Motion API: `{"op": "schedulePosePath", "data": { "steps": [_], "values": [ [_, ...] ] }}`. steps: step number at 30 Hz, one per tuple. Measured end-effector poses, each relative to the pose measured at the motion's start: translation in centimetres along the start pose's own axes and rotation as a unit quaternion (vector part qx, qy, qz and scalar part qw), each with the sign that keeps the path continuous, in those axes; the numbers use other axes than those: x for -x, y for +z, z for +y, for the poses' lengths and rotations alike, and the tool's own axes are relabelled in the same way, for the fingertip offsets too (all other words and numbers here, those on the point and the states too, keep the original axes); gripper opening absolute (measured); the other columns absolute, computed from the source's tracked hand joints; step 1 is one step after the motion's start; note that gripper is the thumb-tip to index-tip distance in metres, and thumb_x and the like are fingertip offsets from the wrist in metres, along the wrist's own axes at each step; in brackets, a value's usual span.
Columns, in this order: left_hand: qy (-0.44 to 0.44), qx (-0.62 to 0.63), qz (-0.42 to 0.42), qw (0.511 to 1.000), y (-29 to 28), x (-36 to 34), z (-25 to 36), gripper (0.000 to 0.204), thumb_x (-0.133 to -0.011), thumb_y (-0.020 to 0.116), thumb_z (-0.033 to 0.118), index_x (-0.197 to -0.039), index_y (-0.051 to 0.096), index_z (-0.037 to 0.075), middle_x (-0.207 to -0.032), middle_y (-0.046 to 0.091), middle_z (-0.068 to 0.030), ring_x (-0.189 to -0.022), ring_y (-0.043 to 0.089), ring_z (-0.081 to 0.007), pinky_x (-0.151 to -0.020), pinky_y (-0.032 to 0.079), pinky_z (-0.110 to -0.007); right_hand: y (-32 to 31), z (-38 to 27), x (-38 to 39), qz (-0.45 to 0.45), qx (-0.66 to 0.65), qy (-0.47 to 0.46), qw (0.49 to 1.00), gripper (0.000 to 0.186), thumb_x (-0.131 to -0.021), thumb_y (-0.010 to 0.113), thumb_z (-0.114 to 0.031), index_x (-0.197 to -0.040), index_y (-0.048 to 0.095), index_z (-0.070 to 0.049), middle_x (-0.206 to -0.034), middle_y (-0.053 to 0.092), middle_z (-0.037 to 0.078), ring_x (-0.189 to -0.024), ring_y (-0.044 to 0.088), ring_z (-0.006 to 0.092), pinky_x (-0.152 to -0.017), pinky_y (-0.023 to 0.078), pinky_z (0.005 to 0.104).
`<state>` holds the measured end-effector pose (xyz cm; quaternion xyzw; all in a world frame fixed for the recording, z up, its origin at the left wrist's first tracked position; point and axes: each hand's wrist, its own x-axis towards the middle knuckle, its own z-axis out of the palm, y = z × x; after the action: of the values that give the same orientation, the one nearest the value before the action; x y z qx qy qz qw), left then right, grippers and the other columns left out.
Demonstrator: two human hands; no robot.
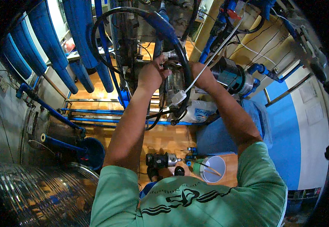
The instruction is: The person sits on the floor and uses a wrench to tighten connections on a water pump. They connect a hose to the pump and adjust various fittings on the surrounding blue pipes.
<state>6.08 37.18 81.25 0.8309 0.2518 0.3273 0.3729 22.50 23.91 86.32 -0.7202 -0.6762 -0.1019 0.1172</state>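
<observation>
My left hand [152,75] reaches up to the machinery at the centre, its fingers curled beside a silver metal fitting [171,55]. What those fingers hold is hidden. My right hand [203,76] is on the other side of a shiny metal cylinder [175,81]; its fingers are hidden behind a thick black hose [187,70]. The hose loops over both hands and hangs down between them. A white cable [210,58] runs down to a white plug-like block [178,98] hanging in front of the cylinder.
A dark motor [230,76] with blue pipe fittings is to the right. Large blue tubes [45,38] stand at upper left. Blue pipes [96,111] cross low down. Below are a blue covered container [225,134], a white bucket [214,170] and a small pump [161,160] on the floor.
</observation>
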Motion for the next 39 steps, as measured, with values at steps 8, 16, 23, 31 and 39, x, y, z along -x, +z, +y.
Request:
{"op": "schedulePosePath", "data": {
  "steps": [8,16,23,31,39],
  "values": [
    [-0.002,-0.015,-0.001,1.0,0.4,-0.5,-0.7,0.063,-0.077,0.076,0.03,-0.132,0.05,0.013,-0.106,0.068,-0.018,-0.099,0.066,-0.031,-0.083,0.051,-0.04,4.9,2.3,-1.2,0.009,-0.248,0.016,0.969,0.023,-0.092,0.056,-0.021,-0.108,0.058,-0.005,-0.091,0.064,0.023,-0.087,0.062,0.0435,-0.074,0.05,0.0466],
    [-0.003,-0.011,0.001,1.0,0.2,-0.3,-0.5,0.066,-0.076,0.077,0.03,-0.133,0.05,0.012,-0.104,0.068,-0.0189,-0.096,0.066,-0.0323,-0.082,0.051,-0.039,5.5,1.6,-2.4,-0.024,-0.298,0.017,0.954,0.027,-0.09,0.055,-0.013,-0.115,0.056,-0.004,-0.092,0.065,0.022,-0.084,0.064,0.0403,-0.074,0.051,0.0442],
    [0.02,0.006,0.031,0.999,0.5,-0.2,-1.3,0.063,-0.077,0.074,0.022,-0.133,0.05,0.012,-0.101,0.068,-0.0184,-0.093,0.066,-0.032,-0.08,0.052,-0.039,-1.6,-2.3,-4.0,-0.051,0.018,-0.052,0.997,0.027,-0.086,0.057,-0.019,-0.111,0.06,-0.008,-0.083,0.067,0.019,-0.08,0.067,0.0373,-0.066,0.052,0.0446],
    [0.004,-0.037,0.029,0.999,0.2,0.2,-1.2,0.063,-0.079,0.073,0.024,-0.136,0.048,0.015,-0.093,0.07,-0.0158,-0.087,0.067,-0.0318,-0.076,0.051,-0.04,-4.6,-4.0,-2.2,-0.072,0.12,0.043,0.989,0.022,-0.085,0.054,-0.02,-0.102,0.065,-0.01,-0.08,0.068,0.017,-0.075,0.068,0.0364,-0.063,0.054,0.0471],
    [0.004,-0.004,0.003,1.0,0.4,-0.1,-0.4,0.066,-0.077,0.075,0.029,-0.136,0.049,0.014,-0.096,0.07,-0.0156,-0.089,0.067,-0.0316,-0.078,0.052,-0.039,4.3,2.7,-0.8,-0.023,-0.164,0.048,0.985,0.026,-0.088,0.056,-0.023,-0.11,0.059,-0.01,-0.091,0.066,0.022,-0.083,0.064,0.0416,-0.07,0.052,0.0465]
  ]
}}
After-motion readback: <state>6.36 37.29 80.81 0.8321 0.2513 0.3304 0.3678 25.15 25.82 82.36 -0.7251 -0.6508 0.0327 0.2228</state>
